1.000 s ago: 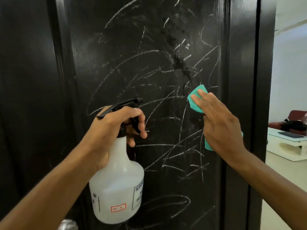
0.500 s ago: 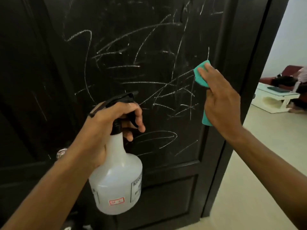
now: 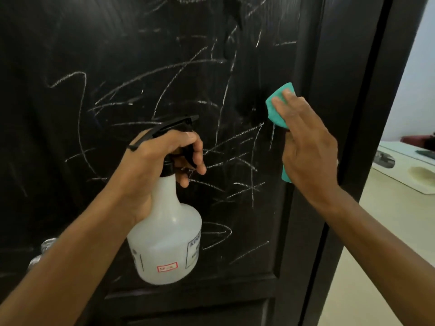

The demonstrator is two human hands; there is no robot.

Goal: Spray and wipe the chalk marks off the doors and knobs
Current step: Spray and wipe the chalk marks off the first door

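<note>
A dark door (image 3: 70,55) fills the view, scrawled with chalk marks (image 3: 164,95). Left hand (image 3: 155,165) grips a spray bottle (image 3: 169,236) by its neck — marks just beyond its fingers. Right hand (image 3: 308,149), fingers flat, presses a teal cloth (image 3: 277,107) against the panel — pale floor (image 3: 376,231) beyond.

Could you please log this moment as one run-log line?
left hand: grips spray bottle | right hand: presses teal cloth on door | chalk marks: remain

Teal cloth (image 3: 277,107), black chalk-scribbled door (image 3: 117,55)
</note>
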